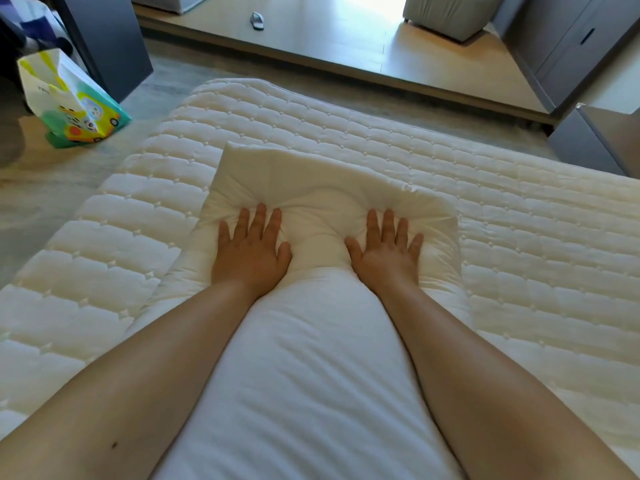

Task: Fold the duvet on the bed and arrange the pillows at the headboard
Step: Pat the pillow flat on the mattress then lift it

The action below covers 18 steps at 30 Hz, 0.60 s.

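A cream pillow (311, 181) lies flat in the middle of the quilted mattress (519, 220). My left hand (251, 249) and my right hand (386, 249) press palm-down into its near half, fingers spread, and the fabric puckers around them. Neither hand grips anything. Between my forearms a white, softly creased pillow or bundle (311, 375) runs from the cream pillow toward me; I cannot tell whether it is a second pillow or the duvet. No headboard shows.
A colourful paper bag (69, 98) stands on the floor left of the bed beside a dark cabinet (110, 39). Grey drawers (568, 46) and a low grey unit (595, 140) sit at the right. A slipper (257, 20) lies on the wooden floor beyond.
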Motion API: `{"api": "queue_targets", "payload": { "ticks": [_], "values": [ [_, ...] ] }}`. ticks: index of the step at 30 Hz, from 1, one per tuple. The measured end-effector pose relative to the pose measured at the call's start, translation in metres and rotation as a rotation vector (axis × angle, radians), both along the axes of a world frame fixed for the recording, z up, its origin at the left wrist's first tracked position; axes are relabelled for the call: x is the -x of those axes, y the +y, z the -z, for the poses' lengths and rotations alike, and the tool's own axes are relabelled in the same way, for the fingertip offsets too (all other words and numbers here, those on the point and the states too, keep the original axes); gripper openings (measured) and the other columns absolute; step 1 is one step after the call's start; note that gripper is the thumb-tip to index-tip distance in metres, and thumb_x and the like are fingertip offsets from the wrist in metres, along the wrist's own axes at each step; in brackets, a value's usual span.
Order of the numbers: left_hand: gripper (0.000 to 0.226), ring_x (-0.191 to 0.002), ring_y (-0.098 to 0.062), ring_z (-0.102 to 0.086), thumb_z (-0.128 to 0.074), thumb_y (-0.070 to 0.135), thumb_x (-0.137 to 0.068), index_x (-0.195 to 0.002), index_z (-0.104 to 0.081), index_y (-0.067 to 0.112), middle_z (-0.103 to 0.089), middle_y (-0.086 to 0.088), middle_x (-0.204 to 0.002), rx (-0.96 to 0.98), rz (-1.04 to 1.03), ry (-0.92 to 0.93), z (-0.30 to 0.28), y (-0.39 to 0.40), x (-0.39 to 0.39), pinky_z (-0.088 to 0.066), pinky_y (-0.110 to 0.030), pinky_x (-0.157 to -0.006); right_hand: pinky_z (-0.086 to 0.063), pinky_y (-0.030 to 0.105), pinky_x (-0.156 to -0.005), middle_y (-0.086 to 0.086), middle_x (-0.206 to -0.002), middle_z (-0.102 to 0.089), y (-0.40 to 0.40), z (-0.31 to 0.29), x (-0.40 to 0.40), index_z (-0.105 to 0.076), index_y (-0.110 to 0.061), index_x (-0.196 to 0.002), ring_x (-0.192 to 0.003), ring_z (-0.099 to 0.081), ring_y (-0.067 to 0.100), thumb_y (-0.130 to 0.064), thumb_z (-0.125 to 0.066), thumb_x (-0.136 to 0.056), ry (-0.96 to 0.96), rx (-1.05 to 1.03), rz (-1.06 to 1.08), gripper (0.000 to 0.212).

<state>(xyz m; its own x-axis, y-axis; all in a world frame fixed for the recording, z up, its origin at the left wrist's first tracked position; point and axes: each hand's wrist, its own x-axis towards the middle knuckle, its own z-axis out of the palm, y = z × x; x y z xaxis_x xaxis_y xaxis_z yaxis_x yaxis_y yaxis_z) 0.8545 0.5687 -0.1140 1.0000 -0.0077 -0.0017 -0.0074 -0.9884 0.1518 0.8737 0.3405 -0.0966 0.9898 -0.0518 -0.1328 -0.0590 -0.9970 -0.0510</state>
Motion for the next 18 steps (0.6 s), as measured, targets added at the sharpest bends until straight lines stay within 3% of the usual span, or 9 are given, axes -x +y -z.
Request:
{"api": "queue_targets", "payload": {
  "ticks": [6, 10, 12, 13, 15, 17, 18],
  "values": [
    [0.065, -0.151, -0.026, -0.003, -0.013, 0.052, -0.096, -0.156, -0.003, 0.028, -0.003, -0.001, -0.165, -0.004, 0.015, -0.038, -0.006, 0.000, 0.006, -0.004, -0.055, -0.119, 0.006, 0.052, -0.118, 0.006, -0.163, -0.007, -0.002, -0.011, 0.017, -0.013, -0.025, -0.154, -0.149, -0.002, 0.029, -0.059, -0.017, -0.097, -0.226, -0.091, 0.009, 0.066],
    [0.062, -0.149, -0.028, -0.012, -0.018, 0.050, -0.098, -0.155, -0.014, 0.026, -0.012, -0.002, -0.164, -0.035, 0.006, -0.053, -0.029, -0.001, 0.011, -0.008, -0.054, -0.118, -0.026, 0.049, -0.113, 0.010, -0.141, -0.051, -0.018, -0.053, 0.049, -0.061, -0.016, -0.125, -0.134, -0.041, 0.030, -0.053, -0.030, -0.085, -0.406, -0.530, 0.165, 0.062],
    [0.058, -0.139, -0.031, -0.036, -0.021, 0.046, -0.096, -0.144, -0.043, 0.021, -0.042, -0.009, -0.151, 0.033, -0.011, -0.155, -0.051, 0.002, 0.021, -0.022, -0.053, -0.112, -0.030, 0.051, -0.110, 0.009, -0.141, -0.051, -0.040, -0.069, 0.089, -0.057, -0.019, -0.129, -0.131, -0.042, 0.029, -0.053, -0.035, -0.082, -0.361, -0.544, 0.295, 0.062],
    [0.057, -0.125, -0.033, -0.049, -0.022, 0.044, -0.092, -0.126, -0.058, 0.017, -0.058, -0.013, -0.133, 0.106, -0.049, -0.228, -0.063, 0.007, 0.029, -0.031, -0.052, -0.106, -0.030, 0.052, -0.110, 0.006, -0.144, -0.046, -0.054, -0.072, 0.115, -0.050, -0.022, -0.135, -0.133, -0.040, 0.029, -0.056, -0.039, -0.083, -0.271, -0.520, 0.337, 0.063],
    [0.050, -0.104, -0.037, -0.058, -0.027, 0.042, -0.086, -0.102, -0.066, 0.014, -0.067, -0.017, -0.108, 0.170, -0.176, -0.335, -0.087, 0.023, 0.042, -0.039, -0.049, -0.095, -0.034, 0.052, -0.109, 0.004, -0.149, -0.038, -0.077, -0.080, 0.164, -0.035, -0.027, -0.144, -0.134, -0.040, 0.027, -0.062, -0.050, -0.083, -0.085, -0.696, 0.426, 0.072],
    [0.048, -0.116, -0.039, -0.052, -0.041, 0.046, -0.090, -0.123, -0.057, 0.014, -0.057, -0.017, -0.128, 0.243, -0.316, -0.223, -0.104, 0.048, 0.056, -0.037, -0.050, -0.097, -0.040, 0.049, -0.107, 0.002, -0.148, -0.038, -0.087, -0.087, 0.204, -0.025, -0.032, -0.148, -0.129, -0.046, 0.027, -0.064, -0.061, -0.079, 0.041, -0.950, 0.548, 0.084],
    [0.059, -0.125, -0.039, -0.046, -0.049, 0.051, -0.091, -0.137, -0.045, 0.014, -0.047, -0.016, -0.141, 0.317, -0.370, -0.081, -0.105, 0.062, 0.066, -0.036, -0.049, -0.099, -0.042, 0.048, -0.105, 0.001, -0.144, -0.041, -0.092, -0.087, 0.219, -0.024, -0.034, -0.148, -0.125, -0.049, 0.027, -0.065, -0.065, -0.077, 0.097, -1.012, 0.590, 0.088]
  ]
}}
